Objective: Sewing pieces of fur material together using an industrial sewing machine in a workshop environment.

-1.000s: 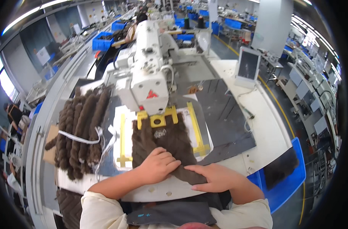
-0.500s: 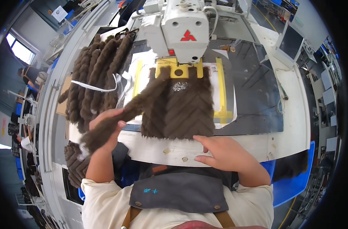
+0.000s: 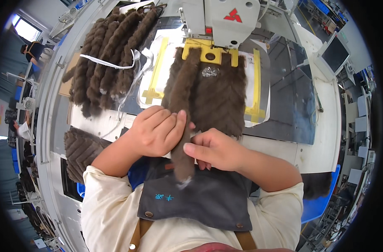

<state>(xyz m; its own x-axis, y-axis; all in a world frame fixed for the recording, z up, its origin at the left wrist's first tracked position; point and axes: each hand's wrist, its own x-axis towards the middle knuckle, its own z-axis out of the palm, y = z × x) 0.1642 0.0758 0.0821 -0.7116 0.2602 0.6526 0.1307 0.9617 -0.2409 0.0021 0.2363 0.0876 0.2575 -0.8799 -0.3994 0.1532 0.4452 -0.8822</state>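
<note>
A long brown fur strip [image 3: 183,90] runs from the yellow clamp plate [image 3: 194,46] of a sewing machine toward my body, its whitish end hanging over my grey apron. My left hand [image 3: 158,130] is closed around the strip near its middle. Just right of it, my right hand [image 3: 212,149] pinches the same strip between thumb and fingers. Under and beside the strip lies a brown fur panel [image 3: 220,98] with a chevron pattern, its top edge beneath the clamp plate. A small silvery patch shows on the panel near the plate.
The white sewing machine head [image 3: 231,21] stands over the clamp plate. Left of it lies a bundle of fur strips [image 3: 111,46] tied with a white band. Another chevron fur piece [image 3: 80,153] is at the lower left. A blue bin [image 3: 322,201] with dark fur stands at the right.
My left hand has brought the strip from the left to the middle, over the panel. My right hand has left the panel's lower edge and taken hold of the strip. The view has shifted.
</note>
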